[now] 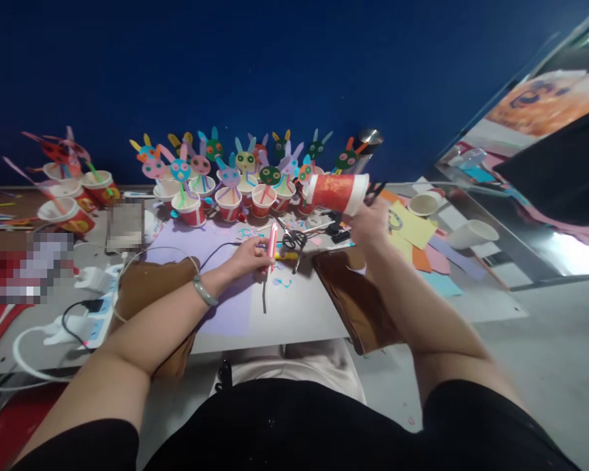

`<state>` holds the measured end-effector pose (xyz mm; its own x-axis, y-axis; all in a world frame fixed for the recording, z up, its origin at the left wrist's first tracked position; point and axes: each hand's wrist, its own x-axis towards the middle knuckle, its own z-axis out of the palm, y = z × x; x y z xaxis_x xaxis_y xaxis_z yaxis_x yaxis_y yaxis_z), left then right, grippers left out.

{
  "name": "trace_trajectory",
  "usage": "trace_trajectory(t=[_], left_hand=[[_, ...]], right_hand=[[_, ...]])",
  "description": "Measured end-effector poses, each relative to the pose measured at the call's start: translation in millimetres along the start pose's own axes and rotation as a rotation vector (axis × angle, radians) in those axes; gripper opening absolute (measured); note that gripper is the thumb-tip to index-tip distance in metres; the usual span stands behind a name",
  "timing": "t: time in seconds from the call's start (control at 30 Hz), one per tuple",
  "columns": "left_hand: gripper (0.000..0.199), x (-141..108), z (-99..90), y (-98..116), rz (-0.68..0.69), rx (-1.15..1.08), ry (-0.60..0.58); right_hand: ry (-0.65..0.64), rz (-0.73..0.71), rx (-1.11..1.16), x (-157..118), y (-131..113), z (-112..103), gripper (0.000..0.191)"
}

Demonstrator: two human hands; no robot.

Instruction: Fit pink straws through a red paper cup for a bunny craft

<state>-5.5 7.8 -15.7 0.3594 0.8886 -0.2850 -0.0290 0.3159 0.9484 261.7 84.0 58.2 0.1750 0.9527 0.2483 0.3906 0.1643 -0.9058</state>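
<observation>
A slim pink-and-white stick-like item (273, 243) stands upright in my left hand (256, 255), its fingers closed round it above the middle of the table. My right hand (372, 221), raised to the right, grips a red paper cup (338, 191) with a white rim. The cup lies sideways in the air, its rim towards the hand. Something dark and thin shows by the right fingers, too blurred to name. Black scissors (294, 239) lie between the hands, beside a yellow marker-like item (285, 256).
Several cups with paper rabbit heads (230, 196) line the back by the blue wall. Purple paper (230, 307) and brown cloth pads (348, 294) lie in front. Coloured sheets (412, 229) are at right; a power strip (105, 307) with cables sits at left.
</observation>
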Motion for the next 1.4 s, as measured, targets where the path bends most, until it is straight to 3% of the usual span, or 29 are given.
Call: trace_trajectory(t=[0.17, 0.33, 0.5, 0.6, 0.77, 0.9, 0.97, 1.07, 1.2, 1.3, 1.4], left_hand=[[0.062, 4, 0.7, -1, 0.082, -0.096, 0.079], [0.029, 3, 6.0, 2, 0.182, -0.078, 0.144], [0.037, 0, 9.7, 0, 0.184, -0.099, 0.064], [0.051, 0, 5.7, 1, 0.214, -0.042, 0.019], [0.098, 2, -3.4, 0, 0.218, 0.108, 0.181], [0.105, 4, -7.9, -5, 0.388, 0.213, 0.258], [0.109, 2, -10.3, -5, 0.502, 0.37, 0.344], [0.102, -4, -12.1, 0, 0.672, 0.679, 0.423], [0.083, -12, -8.3, 9, 0.806, 0.889, 0.363], [0.074, -13, -3.4, 13, 0.71, 0.778, 0.32], [0.072, -15, 0.1, 21, 0.54, 0.381, 0.248]], right_hand=[[-0.218, 0.189, 0.317, -44, -4, 80, 0.042], [-0.383, 0.31, 0.459, -69, 9, 109, 0.049], [-0.438, 0.403, 0.553, -70, 13, 106, 0.041], [-0.433, 0.42, 0.565, -63, 11, 98, 0.038], [-0.365, 0.42, 0.532, -50, 14, 87, 0.044], [-0.369, 0.354, 0.448, -48, 22, 85, 0.04], [-0.339, 0.22, 0.372, -49, 24, 85, 0.035], [-0.216, -0.106, 0.186, -53, 25, 84, 0.03], [-0.181, -0.39, 0.055, -66, 17, 82, 0.018], [-0.209, -0.391, 0.096, -76, 7, 80, 0.032], [-0.233, -0.233, 0.208, -80, 0, 77, 0.049]])
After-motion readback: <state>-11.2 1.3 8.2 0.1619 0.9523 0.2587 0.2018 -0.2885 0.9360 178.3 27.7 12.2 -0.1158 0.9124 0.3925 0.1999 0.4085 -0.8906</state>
